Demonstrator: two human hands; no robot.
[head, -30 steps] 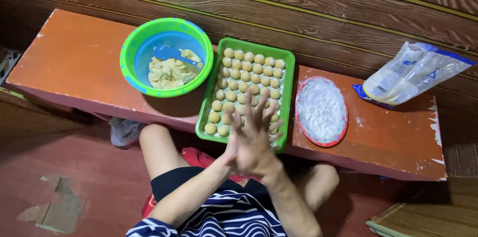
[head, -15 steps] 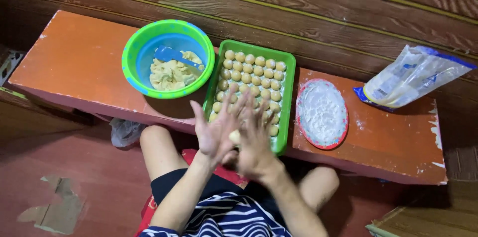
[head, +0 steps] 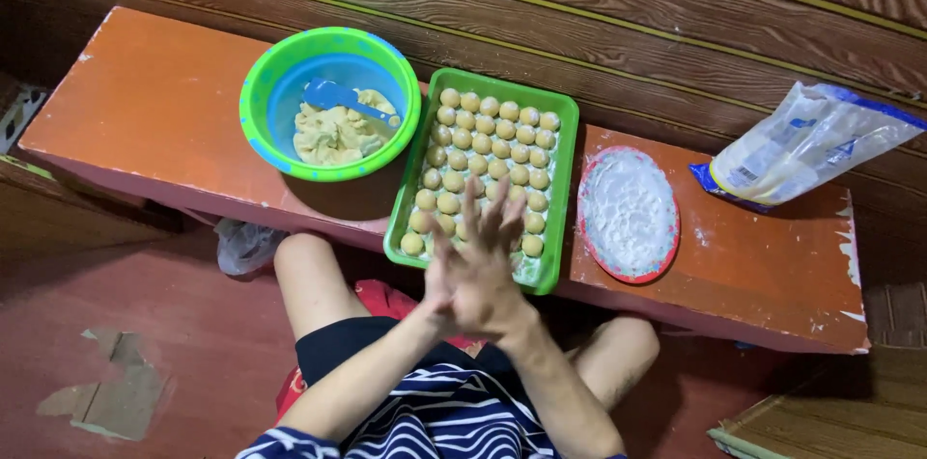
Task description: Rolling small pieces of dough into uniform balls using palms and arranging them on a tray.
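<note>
Two hands are pressed palm to palm above the near edge of a green tray [head: 566, 191], fingers spread and pointing away from the body. The right hand [head: 488, 271] is seen from its back and covers most of the left hand [head: 436, 276]; whether anything is held between the palms cannot be told. Rows of small yellow dough balls [head: 488, 145] are laid in the tray just beyond the fingertips. A green-rimmed bowl of dough [head: 333, 131] is set to the left, a floured red plate [head: 628, 213] to the right, on an orange bench [head: 145, 102].
</note>
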